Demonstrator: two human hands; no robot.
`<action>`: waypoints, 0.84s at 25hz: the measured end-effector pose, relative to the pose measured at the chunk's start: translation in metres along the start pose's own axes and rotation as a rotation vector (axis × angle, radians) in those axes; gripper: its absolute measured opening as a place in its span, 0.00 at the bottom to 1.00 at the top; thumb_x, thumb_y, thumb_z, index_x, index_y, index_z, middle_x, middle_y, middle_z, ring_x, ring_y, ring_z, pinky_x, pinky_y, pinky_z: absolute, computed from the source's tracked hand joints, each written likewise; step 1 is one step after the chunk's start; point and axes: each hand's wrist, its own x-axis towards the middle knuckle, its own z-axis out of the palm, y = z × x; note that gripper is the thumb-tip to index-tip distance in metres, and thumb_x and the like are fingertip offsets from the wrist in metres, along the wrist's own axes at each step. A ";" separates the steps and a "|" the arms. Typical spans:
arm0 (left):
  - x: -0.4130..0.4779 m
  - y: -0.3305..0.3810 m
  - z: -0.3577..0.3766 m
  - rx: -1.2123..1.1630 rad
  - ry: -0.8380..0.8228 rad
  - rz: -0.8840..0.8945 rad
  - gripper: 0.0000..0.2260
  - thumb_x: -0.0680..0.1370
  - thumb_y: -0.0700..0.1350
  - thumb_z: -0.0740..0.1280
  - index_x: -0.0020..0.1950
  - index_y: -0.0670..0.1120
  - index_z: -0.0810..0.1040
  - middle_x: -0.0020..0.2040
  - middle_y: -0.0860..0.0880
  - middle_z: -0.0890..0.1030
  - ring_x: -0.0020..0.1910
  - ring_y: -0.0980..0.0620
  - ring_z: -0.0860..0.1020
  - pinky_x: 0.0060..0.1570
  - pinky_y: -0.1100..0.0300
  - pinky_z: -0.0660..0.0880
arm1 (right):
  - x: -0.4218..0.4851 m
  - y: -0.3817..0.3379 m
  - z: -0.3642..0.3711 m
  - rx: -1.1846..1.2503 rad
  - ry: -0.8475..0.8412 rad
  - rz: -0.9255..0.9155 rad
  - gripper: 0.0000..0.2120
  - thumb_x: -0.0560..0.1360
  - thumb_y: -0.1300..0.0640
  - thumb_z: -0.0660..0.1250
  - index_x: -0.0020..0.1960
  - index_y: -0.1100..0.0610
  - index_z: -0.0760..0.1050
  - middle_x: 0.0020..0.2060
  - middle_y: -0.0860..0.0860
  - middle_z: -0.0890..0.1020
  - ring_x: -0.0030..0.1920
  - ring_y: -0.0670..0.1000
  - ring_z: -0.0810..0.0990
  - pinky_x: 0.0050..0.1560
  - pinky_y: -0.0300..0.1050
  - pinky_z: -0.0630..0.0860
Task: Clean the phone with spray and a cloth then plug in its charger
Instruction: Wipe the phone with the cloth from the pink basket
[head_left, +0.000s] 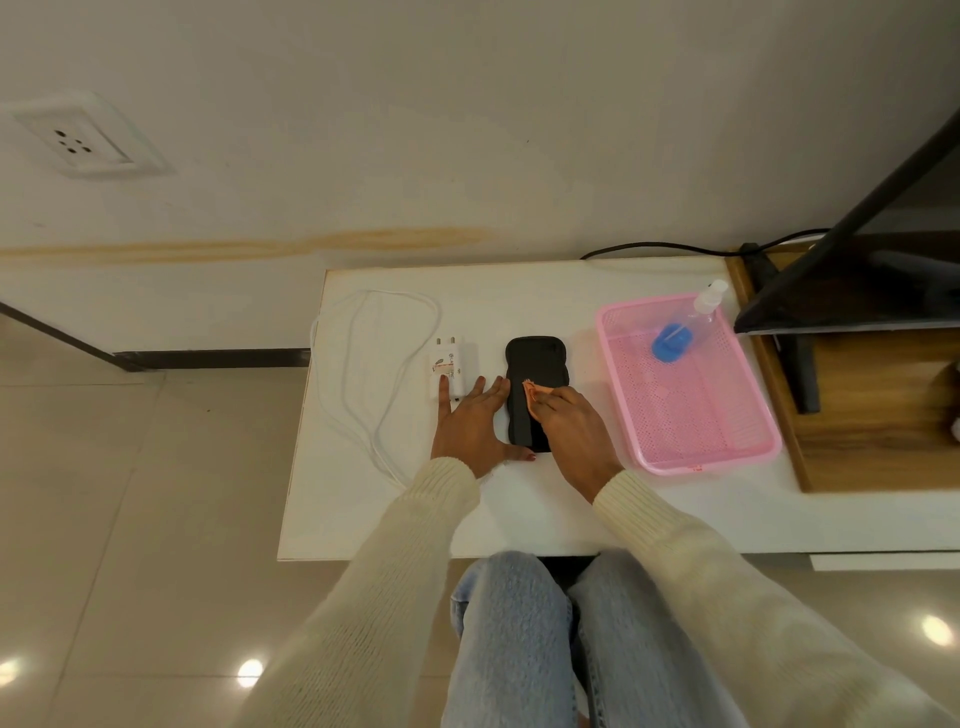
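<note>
- A small orange cloth (535, 391) is pinched under the right hand (569, 426) and pressed onto the phone (535, 364).
- The left hand (470, 421) is spread flat, bracing the phone from nine o'clock.
- Wiping is under way; plugging in likely comes next.
- One charger (453, 366) lies at nine o'clock, one spray bottle (685, 327) in one pink tray (727, 447) at two o'clock.

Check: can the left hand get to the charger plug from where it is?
Probably yes. The left hand lies flat beside the phone, fingertips already at the white charger plug, with nothing between them.
</note>
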 end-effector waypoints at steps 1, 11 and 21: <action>0.000 0.000 0.000 -0.004 0.000 -0.001 0.48 0.64 0.72 0.66 0.77 0.53 0.52 0.76 0.54 0.60 0.76 0.55 0.52 0.64 0.50 0.22 | 0.002 0.000 -0.001 -0.001 0.000 0.008 0.23 0.78 0.59 0.62 0.71 0.61 0.62 0.67 0.56 0.73 0.65 0.55 0.70 0.69 0.44 0.64; 0.000 0.001 0.000 -0.005 -0.003 0.001 0.49 0.64 0.73 0.65 0.77 0.53 0.51 0.76 0.54 0.60 0.76 0.56 0.52 0.64 0.50 0.22 | -0.002 -0.002 0.001 0.060 0.037 -0.004 0.22 0.78 0.59 0.61 0.71 0.61 0.63 0.66 0.56 0.73 0.65 0.55 0.71 0.68 0.44 0.66; -0.002 0.001 -0.003 -0.016 -0.016 0.005 0.49 0.64 0.71 0.66 0.77 0.53 0.51 0.76 0.54 0.59 0.76 0.56 0.51 0.65 0.49 0.23 | -0.002 -0.006 -0.008 0.191 0.212 0.037 0.19 0.70 0.68 0.71 0.59 0.67 0.75 0.51 0.62 0.82 0.50 0.61 0.81 0.53 0.51 0.79</action>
